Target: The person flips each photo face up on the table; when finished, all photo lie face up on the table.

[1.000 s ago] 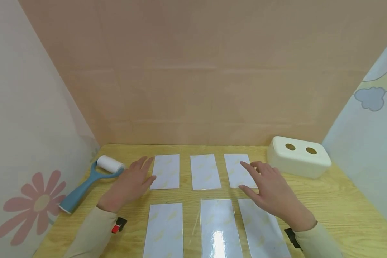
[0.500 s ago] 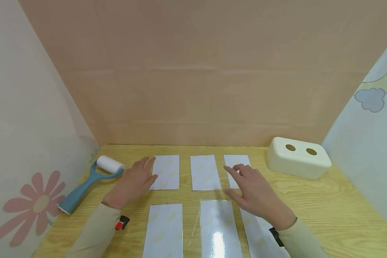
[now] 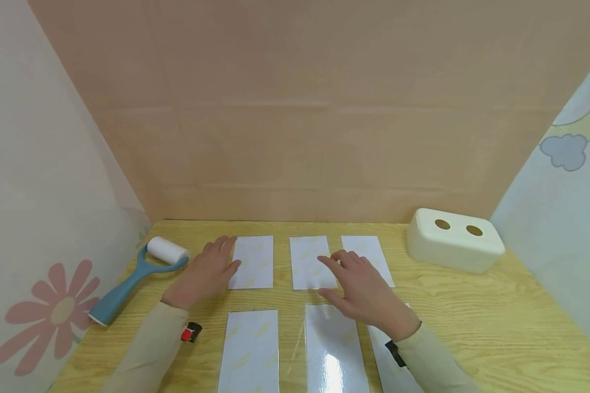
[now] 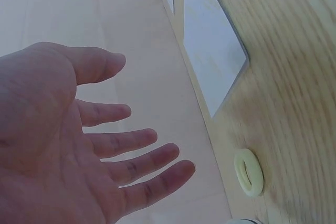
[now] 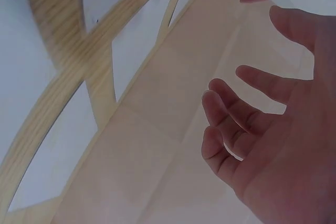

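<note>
My left hand (image 3: 204, 275) hovers with spread, relaxed fingers beside the back-left white card (image 3: 257, 262) and holds nothing. In the left wrist view a small cream ring (image 4: 249, 172) lies on the table; the head view does not show it. My right hand (image 3: 366, 295), its palm bare in the right wrist view and its fingers loosely bent, is over the gap between the back-middle card (image 3: 307, 265) and the front-middle card (image 3: 331, 344). It partly covers the back-right card (image 3: 371, 251). My right forearm hides much of the front-right card (image 3: 388, 374).
A blue-handled lint roller (image 3: 123, 295) with a white roll lies at the left. The front-left card (image 3: 249, 349) lies below my left hand. A cream box (image 3: 454, 248) with two round holes stands at the back right. A tan wall (image 3: 295, 136) closes the rear of the table.
My right hand has moved left, from over the back-right card towards the middle cards, uncovering more of the back-right card. The left hand has barely moved. The cards, roller and box stay put.
</note>
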A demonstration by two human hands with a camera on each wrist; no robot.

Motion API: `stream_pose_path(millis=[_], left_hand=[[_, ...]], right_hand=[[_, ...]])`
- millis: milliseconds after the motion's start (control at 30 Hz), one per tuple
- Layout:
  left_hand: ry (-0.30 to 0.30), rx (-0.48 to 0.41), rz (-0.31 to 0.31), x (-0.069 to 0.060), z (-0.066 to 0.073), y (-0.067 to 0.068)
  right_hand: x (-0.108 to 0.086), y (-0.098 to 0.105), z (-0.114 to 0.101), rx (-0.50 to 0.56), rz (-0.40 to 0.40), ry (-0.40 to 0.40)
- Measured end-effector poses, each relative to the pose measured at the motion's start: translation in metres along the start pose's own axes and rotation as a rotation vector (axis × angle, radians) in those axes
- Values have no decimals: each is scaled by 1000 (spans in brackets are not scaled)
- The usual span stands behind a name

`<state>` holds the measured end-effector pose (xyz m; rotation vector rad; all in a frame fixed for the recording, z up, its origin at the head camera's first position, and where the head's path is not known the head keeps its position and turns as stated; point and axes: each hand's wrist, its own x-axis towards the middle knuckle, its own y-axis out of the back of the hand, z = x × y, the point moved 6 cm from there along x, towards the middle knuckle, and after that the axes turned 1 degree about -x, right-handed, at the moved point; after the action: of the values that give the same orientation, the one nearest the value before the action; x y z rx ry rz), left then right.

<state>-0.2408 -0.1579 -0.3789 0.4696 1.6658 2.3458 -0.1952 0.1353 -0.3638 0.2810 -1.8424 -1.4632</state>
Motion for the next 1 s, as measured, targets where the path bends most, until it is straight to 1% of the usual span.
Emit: stream_pose_path(millis=[67,300,600,733,833,1000], left_hand=[[4,-4,5,2,-1,0],[23,-18,-22,10,-5,-4],[26,-63,-54,18,-11,-11],[11,-82,-63,24,-13,-15],[-1,-89,-68,28,-14,-17],[25,-83,-91,31,-16,-19]], right_hand=[[4,-3,-3,9,-11,7],[13,-15,-7,3,-59,3],[28,-30,-17,27,-107,24],[32,-34,-22,43,-132,28],[35,-39,-24,28,-154,33],[40,-46,-29,2,-173,51]])
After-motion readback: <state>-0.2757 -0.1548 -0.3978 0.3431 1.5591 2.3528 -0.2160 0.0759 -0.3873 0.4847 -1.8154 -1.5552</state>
